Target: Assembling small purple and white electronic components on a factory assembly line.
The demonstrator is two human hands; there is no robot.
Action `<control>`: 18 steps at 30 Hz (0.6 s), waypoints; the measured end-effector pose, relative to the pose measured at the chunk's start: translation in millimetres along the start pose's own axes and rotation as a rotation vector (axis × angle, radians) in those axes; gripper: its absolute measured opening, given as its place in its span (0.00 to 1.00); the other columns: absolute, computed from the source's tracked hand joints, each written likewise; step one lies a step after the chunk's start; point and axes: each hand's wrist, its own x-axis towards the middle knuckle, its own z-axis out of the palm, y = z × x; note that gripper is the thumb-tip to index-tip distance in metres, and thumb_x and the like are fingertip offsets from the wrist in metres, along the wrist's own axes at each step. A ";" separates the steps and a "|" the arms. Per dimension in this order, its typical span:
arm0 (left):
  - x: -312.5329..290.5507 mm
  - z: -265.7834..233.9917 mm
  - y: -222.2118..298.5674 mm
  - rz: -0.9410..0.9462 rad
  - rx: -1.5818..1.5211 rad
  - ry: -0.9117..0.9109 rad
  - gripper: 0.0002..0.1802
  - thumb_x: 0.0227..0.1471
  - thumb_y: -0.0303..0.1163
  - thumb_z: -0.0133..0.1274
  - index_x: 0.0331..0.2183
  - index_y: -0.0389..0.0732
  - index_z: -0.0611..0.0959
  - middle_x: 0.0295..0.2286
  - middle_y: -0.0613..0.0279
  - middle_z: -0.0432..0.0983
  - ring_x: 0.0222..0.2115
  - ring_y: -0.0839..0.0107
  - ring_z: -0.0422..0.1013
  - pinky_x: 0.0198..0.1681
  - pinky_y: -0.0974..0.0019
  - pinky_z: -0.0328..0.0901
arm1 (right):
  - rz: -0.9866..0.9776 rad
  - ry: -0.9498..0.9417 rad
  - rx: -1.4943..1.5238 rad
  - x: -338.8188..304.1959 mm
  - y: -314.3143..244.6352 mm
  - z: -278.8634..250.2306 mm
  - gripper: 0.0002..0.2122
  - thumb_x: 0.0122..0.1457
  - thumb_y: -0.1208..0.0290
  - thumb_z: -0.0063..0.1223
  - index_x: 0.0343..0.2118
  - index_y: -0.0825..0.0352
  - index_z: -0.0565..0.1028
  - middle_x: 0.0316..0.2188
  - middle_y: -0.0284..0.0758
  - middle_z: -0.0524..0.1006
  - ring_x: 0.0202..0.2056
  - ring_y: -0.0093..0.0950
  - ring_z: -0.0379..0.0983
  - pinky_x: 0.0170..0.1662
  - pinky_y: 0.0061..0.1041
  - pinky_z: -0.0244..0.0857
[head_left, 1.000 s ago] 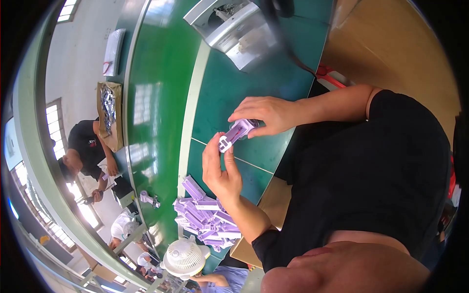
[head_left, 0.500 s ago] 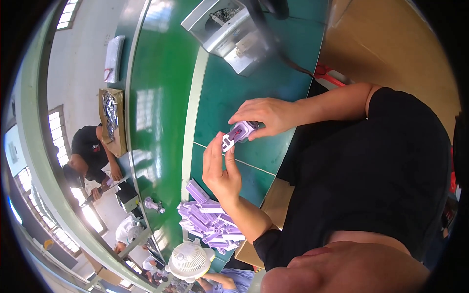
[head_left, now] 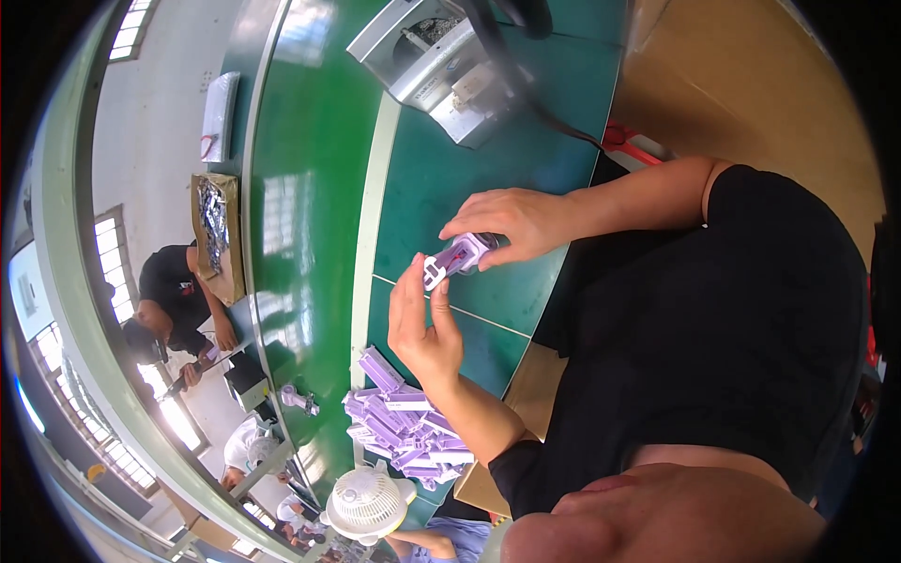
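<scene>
A lavender plastic housing (head_left: 452,260) with a white slotted end and a bit of red inside is held between my two hands above the green bench. Against its white slotted end (head_left: 435,273), the fingertips and thumb of my left hand (head_left: 427,333) are closed in a pinch. My right hand (head_left: 516,223) grips the wider, rounded end, fingers over the top and thumb beneath. Its far side is hidden by the fingers. Closest to my left forearm lies a pile of lavender oblong plastic parts (head_left: 404,418).
A grey metal box device (head_left: 441,80) with a dark cable stands beyond my right hand. Near the pile is a white round slotted cage (head_left: 368,502). A shiny green strip (head_left: 305,225) runs along the bench. Across it sit a cardboard tray (head_left: 218,235) and another person (head_left: 174,291).
The white end of the housing has tilted slightly in my left fingertips. My right hand keeps the same grip. Across the bench, the other person's head has shifted a little.
</scene>
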 end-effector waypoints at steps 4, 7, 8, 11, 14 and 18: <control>-1.2 4.3 -5.5 -0.068 -0.111 0.047 0.19 0.58 0.21 0.62 0.52 0.35 0.85 0.43 0.49 0.84 0.42 0.57 0.80 0.47 0.59 0.73 | 0.032 -0.015 0.012 1.4 -2.3 -1.2 0.29 0.56 0.66 0.70 0.60 0.66 0.74 0.50 0.41 0.80 0.54 0.41 0.75 0.56 0.40 0.70; -3.2 4.1 -13.8 -0.062 -0.102 0.044 0.19 0.58 0.21 0.63 0.52 0.35 0.85 0.43 0.49 0.84 0.42 0.57 0.81 0.47 0.59 0.73 | 0.045 -0.017 0.012 0.8 -0.2 -2.2 0.30 0.53 0.67 0.72 0.60 0.66 0.74 0.49 0.40 0.81 0.54 0.41 0.76 0.57 0.40 0.70; -3.1 3.9 -13.0 -0.061 -0.104 0.044 0.19 0.58 0.21 0.63 0.52 0.35 0.85 0.43 0.49 0.84 0.42 0.57 0.81 0.47 0.59 0.73 | 0.047 -0.017 0.010 0.6 -0.5 -2.9 0.30 0.53 0.67 0.72 0.60 0.66 0.74 0.49 0.40 0.81 0.54 0.41 0.76 0.57 0.40 0.70; -1.3 1.1 -7.4 -0.045 -0.098 0.028 0.19 0.58 0.21 0.62 0.52 0.35 0.85 0.43 0.49 0.84 0.42 0.57 0.80 0.47 0.59 0.74 | 0.057 -0.035 0.025 1.7 -2.3 -3.9 0.31 0.52 0.67 0.72 0.60 0.66 0.74 0.50 0.40 0.81 0.54 0.41 0.76 0.57 0.41 0.70; 1.8 -5.2 -2.2 0.023 0.004 -0.008 0.20 0.60 0.21 0.60 0.55 0.34 0.84 0.44 0.49 0.83 0.42 0.61 0.80 0.47 0.62 0.73 | -0.096 0.066 -0.055 8.2 -5.9 -2.9 0.29 0.52 0.68 0.73 0.58 0.66 0.75 0.51 0.40 0.80 0.53 0.41 0.76 0.57 0.40 0.70; 9.0 5.7 -5.3 0.067 -0.005 -0.004 0.22 0.59 0.20 0.60 0.55 0.36 0.83 0.45 0.48 0.83 0.43 0.56 0.80 0.48 0.59 0.73 | -0.271 0.390 -0.112 0.7 -24.8 -40.8 0.20 0.52 0.73 0.72 0.49 0.67 0.81 0.52 0.42 0.79 0.51 0.41 0.76 0.54 0.37 0.71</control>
